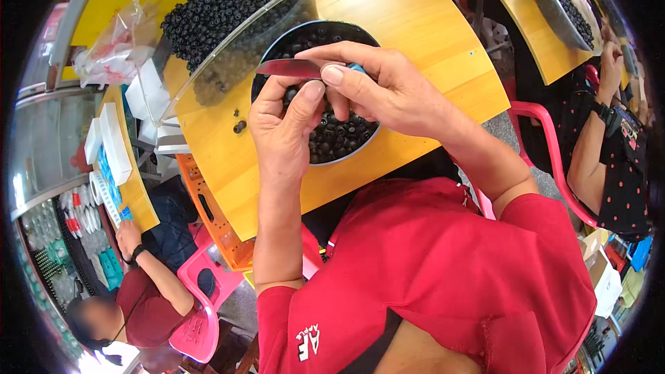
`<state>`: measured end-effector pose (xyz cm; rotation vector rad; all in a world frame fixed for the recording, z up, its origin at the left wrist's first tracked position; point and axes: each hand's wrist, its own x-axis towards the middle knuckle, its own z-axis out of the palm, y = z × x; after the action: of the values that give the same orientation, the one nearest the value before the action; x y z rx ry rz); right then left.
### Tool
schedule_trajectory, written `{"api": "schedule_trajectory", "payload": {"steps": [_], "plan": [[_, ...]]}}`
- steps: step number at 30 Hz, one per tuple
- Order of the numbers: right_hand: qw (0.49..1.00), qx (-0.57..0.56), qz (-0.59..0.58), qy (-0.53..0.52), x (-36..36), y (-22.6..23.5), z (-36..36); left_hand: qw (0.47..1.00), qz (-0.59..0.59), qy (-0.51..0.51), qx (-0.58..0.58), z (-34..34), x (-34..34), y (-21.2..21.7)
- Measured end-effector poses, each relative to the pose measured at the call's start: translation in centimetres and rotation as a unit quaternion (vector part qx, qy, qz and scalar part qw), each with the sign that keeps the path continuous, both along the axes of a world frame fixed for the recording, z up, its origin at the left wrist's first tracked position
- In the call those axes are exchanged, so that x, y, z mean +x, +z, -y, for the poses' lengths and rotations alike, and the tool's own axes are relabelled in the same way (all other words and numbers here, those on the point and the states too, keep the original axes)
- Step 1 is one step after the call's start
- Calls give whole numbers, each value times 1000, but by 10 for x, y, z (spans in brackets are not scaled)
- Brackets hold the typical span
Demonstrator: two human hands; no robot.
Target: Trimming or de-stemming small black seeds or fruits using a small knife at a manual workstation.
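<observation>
A yellow wooden bench (429,34) filled the middle of the view, its edges bent by the lens. A second bench (530,28) of the same yellow wood stood at the upper right, across a narrow gap. A third, narrower bench (135,187) ran down the left side. Pink plastic chairs stood around them: one (197,305) at the lower left, another (547,138) to the right. An orange plastic crate (218,225) sat under the middle bench. The floor (502,131) between the seats was grey and speckled. Glass-fronted shelving (41,159) lined the far left. The light was bright and even.
</observation>
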<state>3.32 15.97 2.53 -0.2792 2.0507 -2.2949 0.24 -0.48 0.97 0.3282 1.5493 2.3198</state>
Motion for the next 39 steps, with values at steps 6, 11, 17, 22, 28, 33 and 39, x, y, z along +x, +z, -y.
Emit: {"api": "schedule_trajectory", "payload": {"steps": [6,11,17,22,28,33,39], "plan": [[999,-23,24,38,0,5,-5,1000,-10,-13,8,6,-2,-4],[998,-25,27,47,-2,2,-5,1000,-15,-1,-15,8,-1,-3],[998,-6,25,56,-3,0,-7,1000,-15,8,-24,9,-1,-7],[1000,-6,9,28,-2,-1,-3,998,21,-13,57,8,1,-9],[998,-38,25,31,-3,-5,-3,995,46,-40,76,9,2,-10],[992,-107,66,-32,-5,2,-13,968,172,-64,169,10,-6,10],[991,-114,53,-40,-1,-7,-30,993,93,-77,3,38,-25,13]]}}
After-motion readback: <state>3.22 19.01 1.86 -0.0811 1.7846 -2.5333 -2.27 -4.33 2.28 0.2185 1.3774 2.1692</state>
